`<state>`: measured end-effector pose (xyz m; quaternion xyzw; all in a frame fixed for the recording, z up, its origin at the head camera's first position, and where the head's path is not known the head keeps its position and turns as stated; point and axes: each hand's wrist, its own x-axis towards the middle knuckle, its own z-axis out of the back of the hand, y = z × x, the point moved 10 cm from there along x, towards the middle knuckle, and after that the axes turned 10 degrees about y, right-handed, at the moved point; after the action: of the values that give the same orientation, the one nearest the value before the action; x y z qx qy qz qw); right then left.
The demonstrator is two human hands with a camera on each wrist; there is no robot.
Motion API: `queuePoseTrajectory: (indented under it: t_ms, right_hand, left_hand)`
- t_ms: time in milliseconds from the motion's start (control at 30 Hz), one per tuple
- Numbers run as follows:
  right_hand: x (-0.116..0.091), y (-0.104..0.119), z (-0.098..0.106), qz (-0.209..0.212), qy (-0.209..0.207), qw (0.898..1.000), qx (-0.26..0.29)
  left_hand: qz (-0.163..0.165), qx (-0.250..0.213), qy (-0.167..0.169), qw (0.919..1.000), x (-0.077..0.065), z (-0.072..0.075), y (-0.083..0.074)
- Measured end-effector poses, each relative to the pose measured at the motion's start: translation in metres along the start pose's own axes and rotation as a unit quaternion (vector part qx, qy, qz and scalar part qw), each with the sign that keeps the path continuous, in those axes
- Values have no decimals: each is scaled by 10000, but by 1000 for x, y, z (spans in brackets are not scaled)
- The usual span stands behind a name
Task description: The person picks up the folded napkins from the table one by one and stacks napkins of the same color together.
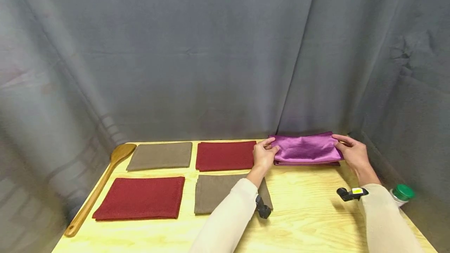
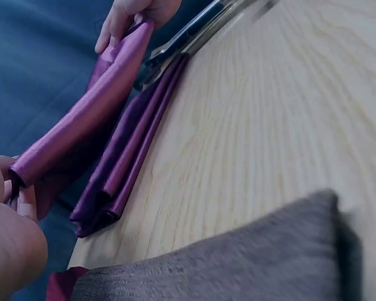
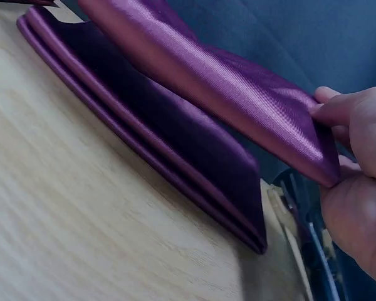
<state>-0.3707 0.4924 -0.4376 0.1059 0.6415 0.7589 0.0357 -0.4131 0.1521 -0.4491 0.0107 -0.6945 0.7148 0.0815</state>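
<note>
Purple cloth (image 1: 304, 148) is up between the hands: 3 o'clock from left hand (image 1: 263, 155), 9 o'clock from right hand (image 1: 355, 157). Both pinch it, thumb and fingers at opposite ends. Purple stack (image 3: 169, 125) lies folded on the table (image 1: 309, 210) just below, visible gap; can't tell if it's the same piece.

From left hand: far red cloth (image 1: 225, 155) at 9, just beside; far gray cloth (image 1: 159, 155) beyond it. Near gray cloth (image 1: 214, 194) around 7–8, left sleeve (image 1: 228, 218) crossing over it. Near red cloth (image 1: 140, 198) 8–9, spoon (image 1: 98, 190) past that. Green-capped bottle (image 1: 402, 193) 4 o'clock from right hand, partly behind right sleeve (image 1: 384, 220).
</note>
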Motion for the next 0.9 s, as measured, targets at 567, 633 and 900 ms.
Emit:
queuePoseTrajectory:
  t_ms: [567,633,900]
  right_hand:
    - [17,-25,-7,-469,-229,9906,-1264]
    - [16,-29,-6,-645,-215,9888,-1330]
    - [14,-48,-10,-1026,-215,9907,-872]
  left_hand:
    - [362,424,-299,9980,4,2,18]
    - [414,453,-290,9977,2,-1,21]
    - [442,695,-304,9961,-1,0,26]
